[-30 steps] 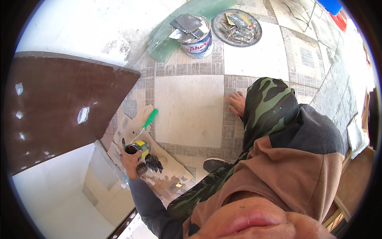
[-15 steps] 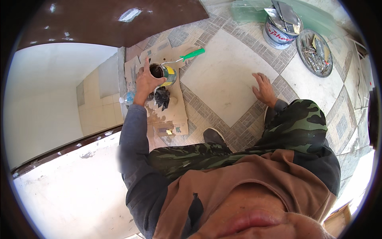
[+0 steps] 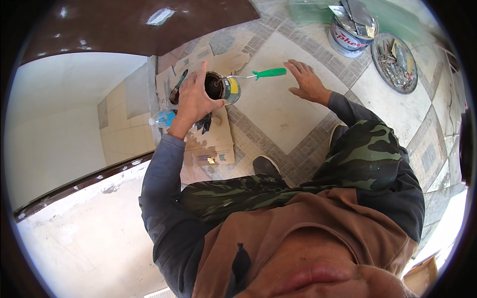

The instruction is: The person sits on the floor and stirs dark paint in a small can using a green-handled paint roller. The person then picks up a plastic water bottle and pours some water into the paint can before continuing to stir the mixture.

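Head view looks down on a person crouched over a tiled floor [image 3: 278,114], knees in camouflage trousers [image 3: 357,154] toward the six o'clock side. The left hand [image 3: 195,99] sits at about eleven o'clock from the picture's centre, its fingers [image 3: 199,74] wrapped over the rim of a small open tin [image 3: 222,88] with a dark inside and a yellow and grey label; the hand grasps the tin from its nine o'clock side. The tin stands on flattened cardboard [image 3: 208,141] spread on the floor. A tool with a green handle [image 3: 268,74] juts from the tin toward three o'clock, its metal shaft resting at the tin's rim. Just at nine o'clock of the left hand lies a dark-handled brush [image 3: 177,88] on the cardboard, and a dark rag [image 3: 203,122] lies below the wrist at six o'clock.

The right hand [image 3: 305,82] is at one o'clock, palm down and pressed flat on a large pale tile, its fingers [image 3: 293,67] spread and holding nothing. Its fingertips lie just beside the green handle's end, apart from it.

Farther out at one o'clock stands a bigger paint can [image 3: 350,32] with metal pieces on top, and beside it at two o'clock a round tray [image 3: 395,62] of scrap metal. A clear plastic bottle [image 3: 161,118] lies at the cardboard's nine o'clock edge.
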Available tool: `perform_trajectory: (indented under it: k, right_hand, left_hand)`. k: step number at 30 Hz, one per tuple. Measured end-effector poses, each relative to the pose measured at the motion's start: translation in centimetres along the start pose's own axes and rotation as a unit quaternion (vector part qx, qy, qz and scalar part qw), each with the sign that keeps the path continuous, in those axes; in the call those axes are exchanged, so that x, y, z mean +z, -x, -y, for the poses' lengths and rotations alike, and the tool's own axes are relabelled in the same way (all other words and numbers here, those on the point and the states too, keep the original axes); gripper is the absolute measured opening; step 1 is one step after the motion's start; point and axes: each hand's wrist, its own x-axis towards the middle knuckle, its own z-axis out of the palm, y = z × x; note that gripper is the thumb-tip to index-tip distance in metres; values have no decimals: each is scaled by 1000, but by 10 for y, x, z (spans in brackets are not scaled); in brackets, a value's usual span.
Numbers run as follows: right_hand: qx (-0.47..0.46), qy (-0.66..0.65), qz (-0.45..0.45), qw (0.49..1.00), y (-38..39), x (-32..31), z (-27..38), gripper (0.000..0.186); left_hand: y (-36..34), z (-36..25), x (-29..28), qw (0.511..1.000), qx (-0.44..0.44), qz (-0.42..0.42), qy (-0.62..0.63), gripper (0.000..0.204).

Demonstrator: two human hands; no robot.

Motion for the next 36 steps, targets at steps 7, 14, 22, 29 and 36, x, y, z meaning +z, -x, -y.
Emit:
perform_trajectory:
  k: [7,14,22,29,36]
  right_hand:
    - [16,-9,11,1000,44,-20,-26,75]
    - [92,-13,-107,990,126,-78,-56,45]
    - [223,53,-200,953,208,-135,-90,41]
    - [334,98,-230,909,275,-157,-111,39]
    - [381,168,-255,873,321,-169,-141,37]
  left_hand:
    - [-23,-77,10,994,91,20,50,131]
    - [-66,-157,49,982,167,24,82,128]
    - [-120,-252,92,956,276,-18,99,127]
    - [-162,-340,126,932,338,4,129,125]
    - [-178,-416,159,921,372,5,113,125]
